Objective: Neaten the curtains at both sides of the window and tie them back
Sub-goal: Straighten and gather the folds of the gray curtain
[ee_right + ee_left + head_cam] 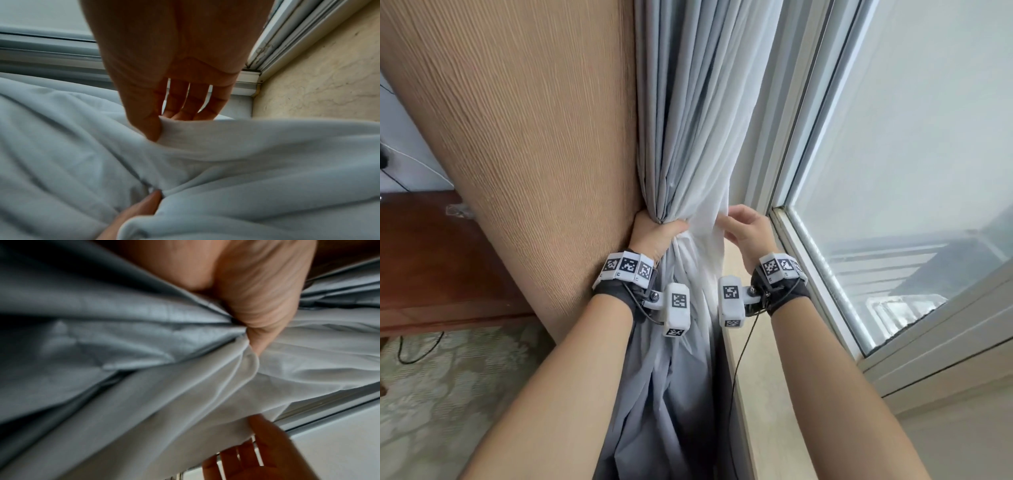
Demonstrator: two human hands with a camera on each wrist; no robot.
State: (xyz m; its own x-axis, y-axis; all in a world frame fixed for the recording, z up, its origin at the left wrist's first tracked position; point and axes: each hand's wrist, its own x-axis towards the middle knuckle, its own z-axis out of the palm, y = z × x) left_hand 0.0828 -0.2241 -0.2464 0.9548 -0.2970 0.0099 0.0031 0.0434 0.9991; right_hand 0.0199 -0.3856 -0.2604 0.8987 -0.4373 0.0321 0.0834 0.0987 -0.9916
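Observation:
A pale grey curtain (688,120) with a whiter sheer layer hangs between the wall panel and the window frame. My left hand (657,233) grips the gathered folds in a tight bunch against the panel; in the left wrist view its thumb (257,305) presses into the grey cloth (144,386). My right hand (743,226) is just to the right. It pinches the loose white edge (226,138) between thumb (148,123) and fingers, which lie behind the fabric. Below the grip the curtain falls loose toward the floor.
A tan ribbed wall panel (534,137) stands close on the left. The window glass (911,154) and its white frame are on the right, above a beige sill (774,394). A dark wooden cabinet (421,257), patterned carpet (448,394) and black cables lie at the left.

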